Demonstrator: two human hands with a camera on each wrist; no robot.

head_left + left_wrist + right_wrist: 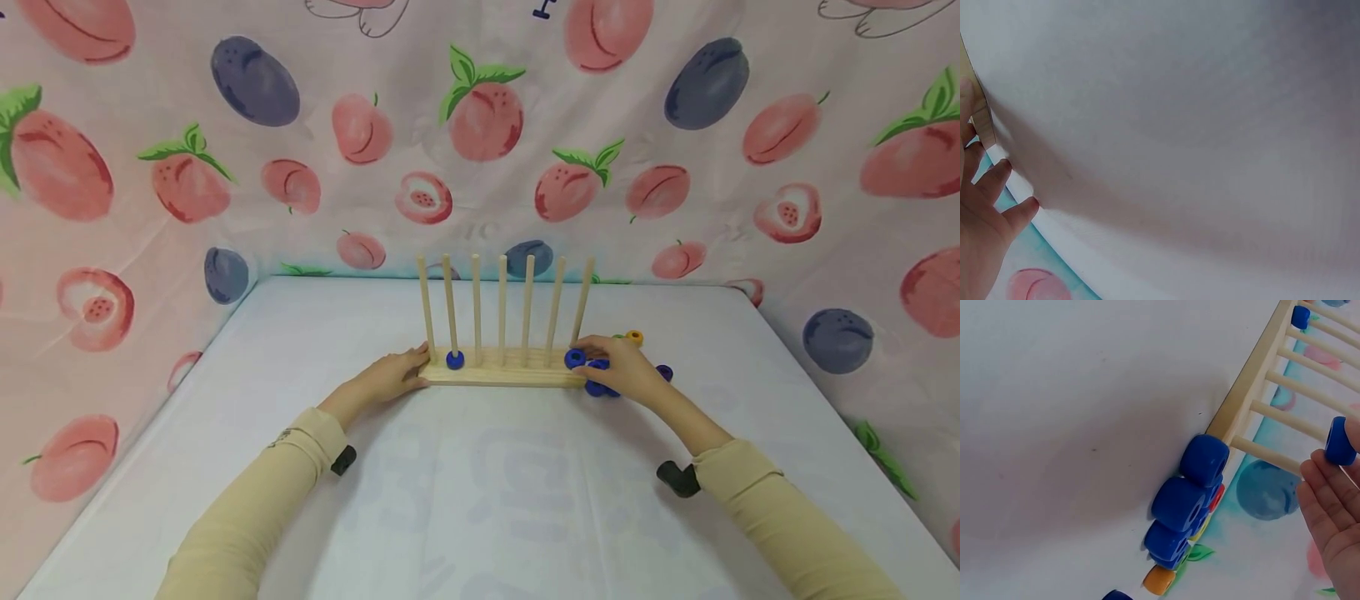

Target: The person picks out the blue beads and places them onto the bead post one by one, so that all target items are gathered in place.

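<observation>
A wooden peg rack [495, 377] with a row of several upright pegs stands on the table. One blue bead [455, 360] sits at the bottom of the second peg from the left. My left hand [390, 377] holds the rack's left end, thumb at the front and fingers around the back corner. At the right end, my right hand [626, 367] pinches another blue bead [1339, 441] between thumb and fingertips, off the table near the last pegs. Below that hand, a cluster of blue beads [1179, 503] lies against the rack's right end, partly covered by the hand in the head view.
An orange bead [634, 337] and a separate blue bead [664, 372] lie right of the rack. Red [1217, 497] and yellow beads peek out behind the blue cluster. A fruit-printed cloth [480, 192] hangs behind the white-covered table [480, 500].
</observation>
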